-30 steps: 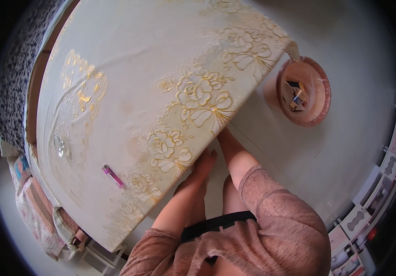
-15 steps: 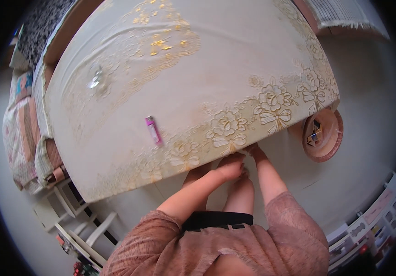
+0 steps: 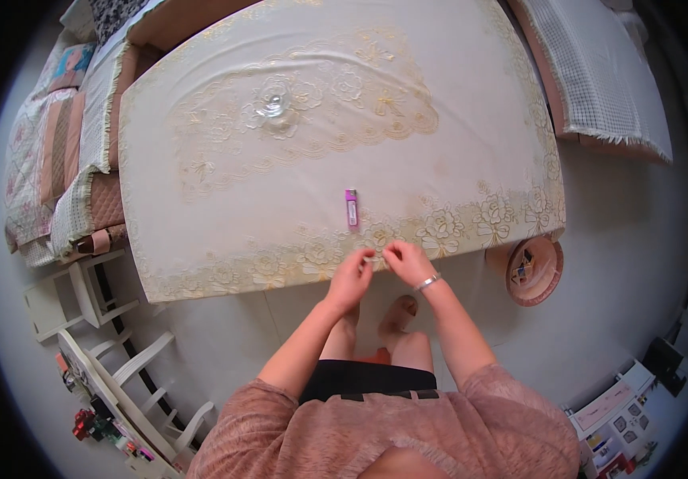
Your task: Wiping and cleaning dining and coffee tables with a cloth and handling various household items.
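Note:
Both hands are raised at the near edge of a table with a cream, gold-flowered tablecloth (image 3: pixel 296 172). My left hand (image 3: pixel 351 277) has thumb and fingers drawn together in a pinch. Just right of it, my right hand (image 3: pixel 408 263) is pinched too, with a silver bracelet (image 3: pixel 428 282) on its wrist. Their fingertips nearly meet; anything between them is too small to make out. On the cloth beyond the hands lies a pink lighter (image 3: pixel 352 208), touched by neither. Farther off stands a clear glass piece (image 3: pixel 275 105), perhaps a dish.
A pink bin (image 3: pixel 535 273) with some waste inside stands by the table's right front corner. Cloth-covered seats (image 3: pixel 599 76) flank the table at the far right and left. White chairs (image 3: pixel 112 299) stand at the lower left. My slippered foot (image 3: pixel 399 313) is under the table's front.
Both hands have come up from below the table edge to above it, fingertips close together. The view has shifted, so more of the tabletop shows. The lighter still lies on the cloth.

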Tool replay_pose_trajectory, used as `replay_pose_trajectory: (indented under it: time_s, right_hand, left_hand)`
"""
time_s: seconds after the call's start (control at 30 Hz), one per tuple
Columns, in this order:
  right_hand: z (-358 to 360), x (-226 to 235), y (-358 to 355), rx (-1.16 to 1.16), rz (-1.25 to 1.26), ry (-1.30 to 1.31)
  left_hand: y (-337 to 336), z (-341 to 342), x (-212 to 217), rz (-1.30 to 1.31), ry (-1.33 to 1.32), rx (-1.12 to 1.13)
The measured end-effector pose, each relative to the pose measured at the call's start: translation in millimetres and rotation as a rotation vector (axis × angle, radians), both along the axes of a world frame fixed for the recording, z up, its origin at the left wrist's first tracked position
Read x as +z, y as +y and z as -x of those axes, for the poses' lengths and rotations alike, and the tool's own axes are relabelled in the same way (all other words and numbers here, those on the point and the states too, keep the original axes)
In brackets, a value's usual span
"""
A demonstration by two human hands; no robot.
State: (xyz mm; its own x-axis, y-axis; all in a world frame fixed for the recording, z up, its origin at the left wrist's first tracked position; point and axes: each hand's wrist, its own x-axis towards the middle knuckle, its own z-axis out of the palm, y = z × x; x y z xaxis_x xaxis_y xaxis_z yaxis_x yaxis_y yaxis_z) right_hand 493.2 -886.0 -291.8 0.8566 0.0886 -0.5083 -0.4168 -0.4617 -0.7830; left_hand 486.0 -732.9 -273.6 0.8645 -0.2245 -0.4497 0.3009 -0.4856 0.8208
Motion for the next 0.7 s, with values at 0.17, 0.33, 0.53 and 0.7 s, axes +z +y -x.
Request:
replay_pose_trajectory:
  time_s: [0.17, 0.33, 0.53, 0.7]
  right_hand:
    - [-65, -4, 57, -0.116, 0.347, -0.024]
    - [-77, -3, 81, -0.051, 0.564, -0.055]
    - [-84, -4, 84, -0.05, 0.232, 0.01]
    - [-102, 24, 96, 0.045, -0.197, 0.211]
  left_hand:
    - [26, -46, -37, 0.052, -0.065, 0.351]
    - [22, -81, -34, 0.255, 0.412, 0.513]
    - [35, -87, -20, 0.449, 0.553, 0.535]
    - [50, -97, 2, 0.322, 0.343, 0.631]
